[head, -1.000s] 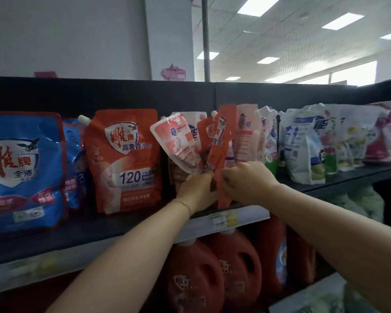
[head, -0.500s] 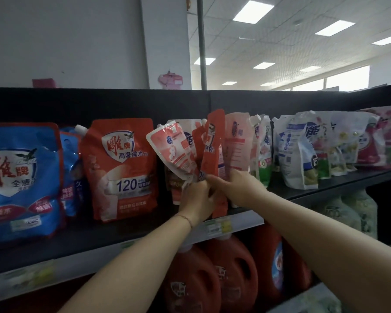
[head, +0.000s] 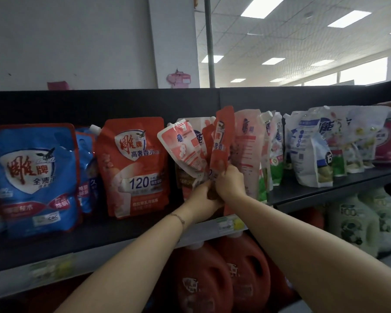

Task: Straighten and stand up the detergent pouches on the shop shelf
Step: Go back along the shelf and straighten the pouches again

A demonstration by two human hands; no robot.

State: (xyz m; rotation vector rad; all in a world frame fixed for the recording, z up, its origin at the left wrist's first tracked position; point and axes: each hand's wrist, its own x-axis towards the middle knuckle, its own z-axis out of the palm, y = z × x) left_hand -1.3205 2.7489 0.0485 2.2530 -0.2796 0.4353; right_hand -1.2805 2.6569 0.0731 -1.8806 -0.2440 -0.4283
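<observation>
The narrow red pouch (head: 221, 141) stands nearly upright on the top shelf (head: 95, 233), just right of the big red pouch (head: 133, 168). The right hand (head: 230, 184) holds its lower end. That grip is clamped on it, fingers curled over the front and knuckles toward the camera. The left hand (head: 200, 196) touches the right one from the lower left. Its grip is closed round the bottom of the pink-and-white pouch (head: 185, 150), which tilts toward the big red pouch and overlaps its right edge. Both forearms reach up from low in the view, and the left wrist wears a thin bracelet (head: 178, 219).

Further right of the big red pouch, a pale pink pouch (head: 248, 150) stands close behind the hands, packed against more pouches. White pouches (head: 309, 150) follow beyond a narrow gap. Left of the big red pouch stands a blue pouch (head: 32, 177), near it. A bare strip of shelf runs in front of the big red pouch to the front edge. Above it the black back panel (head: 99, 105) rises past the pouch tops. Red jugs (head: 212, 279) sit on the shelf below.
</observation>
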